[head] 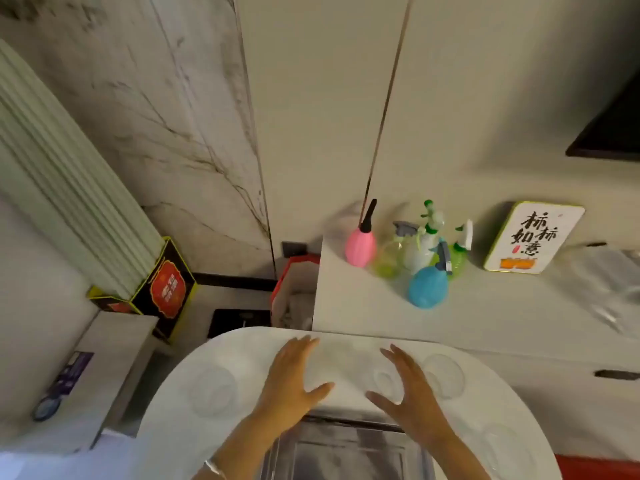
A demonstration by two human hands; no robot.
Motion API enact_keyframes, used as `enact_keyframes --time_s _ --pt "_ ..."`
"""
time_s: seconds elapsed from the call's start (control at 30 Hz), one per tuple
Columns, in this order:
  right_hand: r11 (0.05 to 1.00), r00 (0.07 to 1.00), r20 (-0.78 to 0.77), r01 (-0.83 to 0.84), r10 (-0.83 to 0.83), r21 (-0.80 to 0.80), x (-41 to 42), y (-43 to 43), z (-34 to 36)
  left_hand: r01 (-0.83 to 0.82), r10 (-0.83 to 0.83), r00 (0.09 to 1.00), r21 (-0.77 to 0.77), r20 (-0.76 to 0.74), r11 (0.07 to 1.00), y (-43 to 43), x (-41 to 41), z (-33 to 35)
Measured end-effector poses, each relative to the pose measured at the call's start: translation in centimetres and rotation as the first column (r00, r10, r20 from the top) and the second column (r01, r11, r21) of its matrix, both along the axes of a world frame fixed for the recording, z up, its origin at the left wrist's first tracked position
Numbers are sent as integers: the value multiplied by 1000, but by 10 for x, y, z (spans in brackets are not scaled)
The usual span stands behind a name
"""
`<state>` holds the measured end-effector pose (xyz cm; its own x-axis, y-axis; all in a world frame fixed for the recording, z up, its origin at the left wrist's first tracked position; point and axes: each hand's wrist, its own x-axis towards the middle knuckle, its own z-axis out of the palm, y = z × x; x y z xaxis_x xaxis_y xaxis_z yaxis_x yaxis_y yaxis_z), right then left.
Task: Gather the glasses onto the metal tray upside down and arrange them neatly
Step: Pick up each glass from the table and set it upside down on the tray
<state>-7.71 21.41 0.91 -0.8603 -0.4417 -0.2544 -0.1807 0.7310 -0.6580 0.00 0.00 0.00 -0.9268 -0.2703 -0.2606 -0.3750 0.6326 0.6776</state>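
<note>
Both hands were over the white round counter (242, 344), fingers spread and released, grasping nothing. Our left hand (294, 379) hovered just past the far edge of the metal tray (349, 452); our right hand (412, 393) was just beside a clear glass (384, 379), whether touching it we could not tell.

The tray sat at the near edge, between our forearms, with no glass visible on it. Other glasses stood apart on the counter: one at left (213, 389), one at right (445, 374), and one at near right (500, 445).

Judged step: reaching for the first glass. To do it well, we should close around the wall of the nearest glass, lift it clear, flip it rim down, and set it in a tray corner so the rows can fill neatly. Clear glass on white is easy to knock, so approach slowly.

Hard to read: the glasses were faint outlines, and upright or inverted could not be told. The near part of the tray was cut off by the frame, and our arms covered its sides. More glasses might sit out of view. The spray bottles (427, 258) on the rear ledge were blurred.
</note>
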Motion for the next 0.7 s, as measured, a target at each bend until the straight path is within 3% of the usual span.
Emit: enact_keyframes --time_s 0.07,0.23,0.47,0.7 --pt "1000 998 -69 4 -4 -4 -9 0 -24 79 -102 991 -228 -90 970 -8 -15 -20" --pt "999 987 -159 -20 26 41 -28 2 -78 100 -116 993 -398 -17 912 -27 -35 -68" --pt "996 909 -411 -36 66 80 -37 -4 -100 -44 -65 974 -457 -219 888 -28 -44 -98" --pt "998 866 -497 -24 51 61 -36 -9 -108 24 -113 978 -442 -176 897 -34 -47 -103"
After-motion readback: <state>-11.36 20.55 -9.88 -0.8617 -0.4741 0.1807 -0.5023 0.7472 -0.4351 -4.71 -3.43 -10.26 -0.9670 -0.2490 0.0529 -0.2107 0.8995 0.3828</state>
